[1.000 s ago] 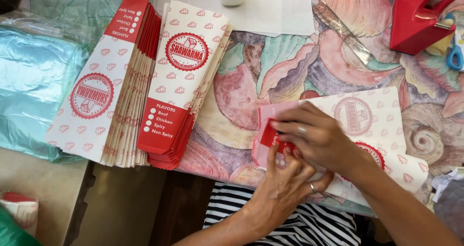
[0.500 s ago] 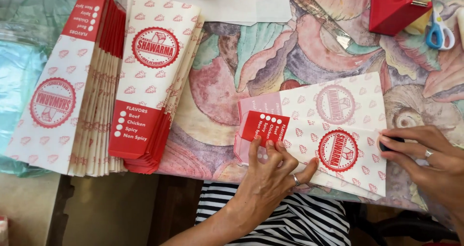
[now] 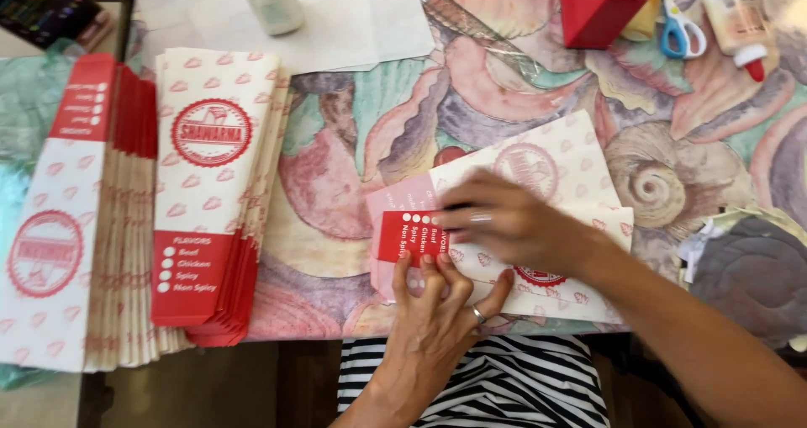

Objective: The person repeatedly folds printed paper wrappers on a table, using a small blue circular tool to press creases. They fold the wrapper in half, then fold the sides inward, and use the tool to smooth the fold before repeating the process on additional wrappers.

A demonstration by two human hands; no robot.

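Observation:
A flat paper bag, white with small red marks, a round red stamp and a red end flap, lies near the table's front edge. My left hand presses its fingertips on the red flap and the bag's lower edge. Across the bag lies my right hand, flat, fingers pointing left toward the flap. Neither hand lifts the bag; both press it against the table.
Two stacks of the same paper bags lie at the left. At the back stand a red tape dispenser, blue-handled scissors, a glue bottle and a pale bottle on white paper. The shell-patterned tablecloth covers the table.
My right hand has come from the bag's right end to lie flat over its middle. The left hand stays on the red flap. The camera view has shifted.

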